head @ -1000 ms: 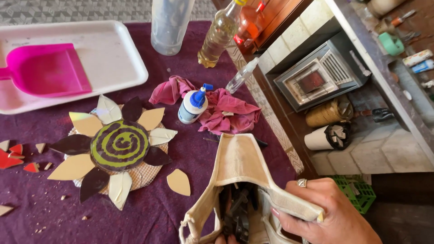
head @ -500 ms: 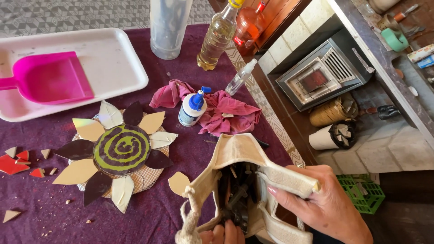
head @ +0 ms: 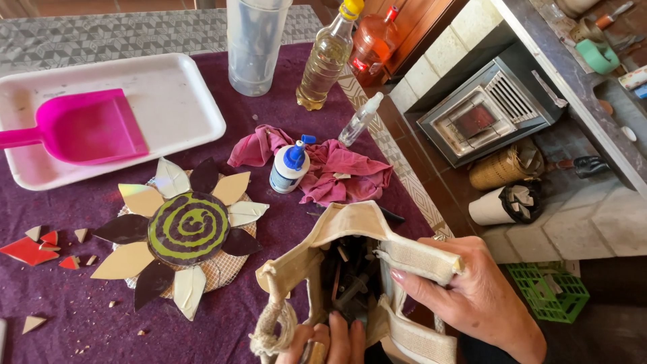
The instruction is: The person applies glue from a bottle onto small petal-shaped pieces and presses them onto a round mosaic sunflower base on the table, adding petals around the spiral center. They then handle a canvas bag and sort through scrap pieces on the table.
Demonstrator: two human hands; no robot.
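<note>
We see a white glue bottle (head: 288,170) with a blue nozzle standing at the middle of the frame, its label too small to make out, leaning against a crumpled pink cloth (head: 337,168) on the purple tablecloth (head: 101,310). Above it, at the top centre, stands a tall bottle of pale yellow oil (head: 326,61) with a yellow cap, and just to its right an orange-brown bottle (head: 374,44) with a red patch of label. A small clear spray bottle (head: 360,120) lies tilted between the oil bottle and the cloth. A clear plastic tumbler (head: 255,44) stands at the top, left of the oil. In the upper left a white tray (head: 182,101) holds a pink scoop (head: 87,128).

At the left centre lies a mosaic flower (head: 185,232): a dark round disc with a green spiral, ringed with cream, tan and dark brown petals. Red and tan tile shards (head: 40,246) lie scattered at the far left edge.

In the lower centre we find a beige canvas bag (head: 350,276) with a rope handle, standing open with dark tools inside. Our right hand (head: 472,296), in the lower right, is closed on the bag's right rim, thumb over the folded edge and fingers beneath. Our left hand (head: 333,340) shows only its fingertips at the bottom edge, reaching into the bag's mouth; we cannot tell whether it grips anything. The bag sits just right of the flower and below the cloth.
</note>
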